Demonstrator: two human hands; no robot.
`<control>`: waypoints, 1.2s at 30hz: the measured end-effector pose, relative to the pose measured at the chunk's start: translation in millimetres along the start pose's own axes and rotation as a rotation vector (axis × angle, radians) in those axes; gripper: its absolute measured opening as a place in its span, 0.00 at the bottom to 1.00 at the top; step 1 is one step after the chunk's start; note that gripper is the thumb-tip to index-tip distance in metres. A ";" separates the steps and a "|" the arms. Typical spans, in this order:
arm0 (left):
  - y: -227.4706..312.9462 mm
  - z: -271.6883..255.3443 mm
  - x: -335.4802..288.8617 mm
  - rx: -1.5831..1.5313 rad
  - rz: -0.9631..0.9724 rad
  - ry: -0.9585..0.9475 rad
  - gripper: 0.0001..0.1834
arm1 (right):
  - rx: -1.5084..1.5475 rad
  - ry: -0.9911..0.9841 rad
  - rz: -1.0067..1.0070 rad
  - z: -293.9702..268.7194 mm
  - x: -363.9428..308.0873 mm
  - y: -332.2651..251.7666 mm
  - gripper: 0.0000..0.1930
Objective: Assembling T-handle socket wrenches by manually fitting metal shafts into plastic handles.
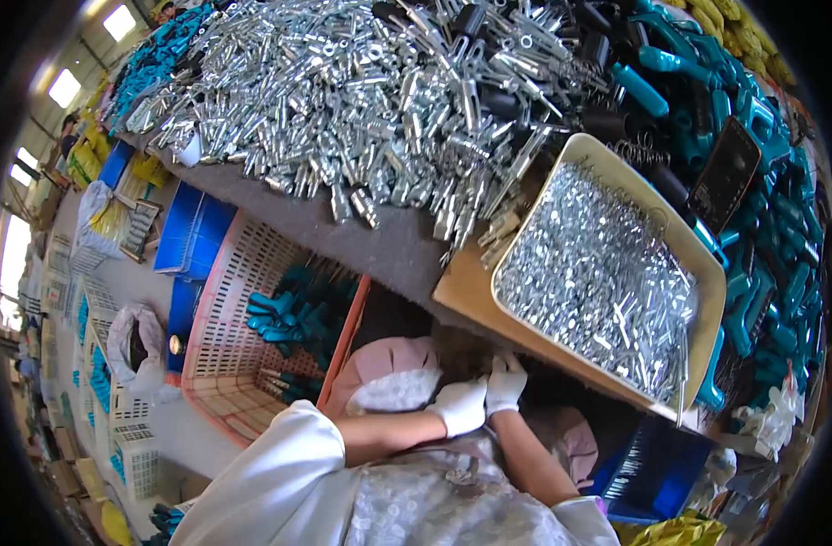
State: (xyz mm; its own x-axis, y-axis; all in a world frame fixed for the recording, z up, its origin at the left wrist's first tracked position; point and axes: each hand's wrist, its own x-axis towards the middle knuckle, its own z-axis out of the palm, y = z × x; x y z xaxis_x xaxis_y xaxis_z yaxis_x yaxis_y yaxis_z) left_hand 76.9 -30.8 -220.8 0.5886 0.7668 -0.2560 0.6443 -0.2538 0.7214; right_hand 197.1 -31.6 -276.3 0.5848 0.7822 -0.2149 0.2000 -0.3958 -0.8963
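Note:
Both my hands wear white gloves and are close together over my lap, just below the table edge. My left hand (461, 407) is closed, its fingers turned away and largely hidden. Beside it my right hand (505, 382) has its fingers pressed together, pointing up toward the table edge. What either hand holds is in shadow and cannot be made out. Above them, on a piece of cardboard (461, 289), stands a cream tray (716, 300) full of small shiny metal pins. A large heap of silver metal parts (343, 100) covers the table behind.
A pink-and-white plastic basket (211, 318) with teal-handled tools (288, 318) stands at my left, next to blue bins (190, 232). Teal handles (757, 264) and a dark phone (725, 173) lie right of the tray. A blue bin (657, 464) is at lower right.

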 end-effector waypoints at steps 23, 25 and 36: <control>-150.2 -272.6 -139.8 -0.532 -0.341 1.133 0.15 | 0.895 -0.442 0.380 -85.9 -51.3 -21.5 0.18; -247.8 -238.2 -138.4 -0.628 -0.538 1.029 0.16 | 0.748 -0.433 0.371 -74.4 -59.7 -53.0 0.18; -9.1 -300.6 -70.6 -0.411 -0.022 0.042 0.13 | 0.435 -0.434 0.052 -129.4 -77.0 -152.3 0.15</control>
State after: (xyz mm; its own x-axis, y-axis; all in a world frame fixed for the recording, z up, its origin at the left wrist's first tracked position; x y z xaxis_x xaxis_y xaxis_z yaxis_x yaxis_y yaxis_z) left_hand -117.2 94.6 -15.9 0.5509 0.7951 -0.2539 0.4029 0.0130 0.9151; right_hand 223.3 -93.8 -73.0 0.1932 0.9278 -0.3192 -0.2126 -0.2780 -0.9368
